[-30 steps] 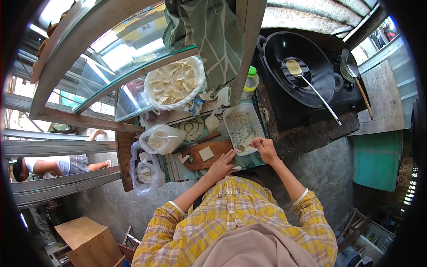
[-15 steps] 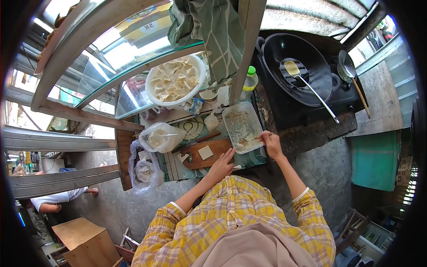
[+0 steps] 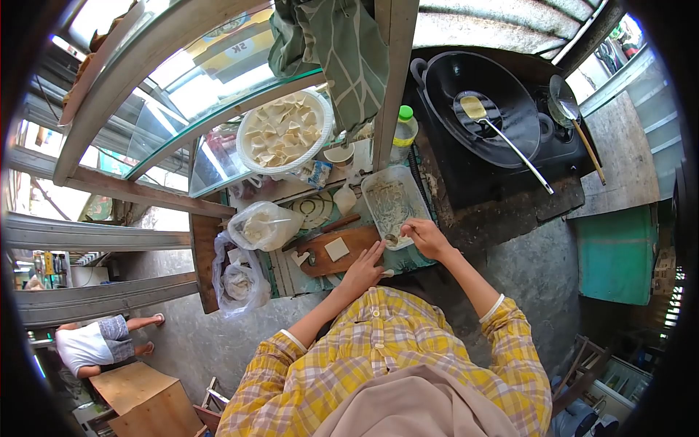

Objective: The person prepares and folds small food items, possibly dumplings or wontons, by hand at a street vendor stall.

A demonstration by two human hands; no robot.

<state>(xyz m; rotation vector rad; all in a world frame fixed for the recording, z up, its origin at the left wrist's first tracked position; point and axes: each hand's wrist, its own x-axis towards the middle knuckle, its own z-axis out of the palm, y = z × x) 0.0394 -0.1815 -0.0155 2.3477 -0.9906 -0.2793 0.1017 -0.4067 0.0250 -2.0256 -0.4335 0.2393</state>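
My right hand (image 3: 426,239) pinches a spoon (image 3: 394,239), whose bowl is at the lower left corner of a clear plastic tub (image 3: 397,193) smeared with pale filling. My left hand (image 3: 364,271) lies with fingers stretched on the right end of a wooden board (image 3: 354,242), beside the tub. On the board is a pale square wrapper (image 3: 337,249), touched by neither hand. A knife (image 3: 341,223) with a brown handle lies behind the board. Left of it are a plastic bag (image 3: 263,226) with pale contents and a second bag (image 3: 238,282).
A white basket (image 3: 244,149) of folded pieces stands behind, near glass panes. At the right, a black wok (image 3: 510,95) on a stove holds a ladle (image 3: 518,154); a strainer (image 3: 561,98) lies beside it. A green-capped bottle (image 3: 404,135) stands between. Another person (image 3: 91,346) is at far left.
My right hand has moved left with the spoon, from the tub's right side to its lower left corner. The other person has come further into view. My left hand has stayed on the board.
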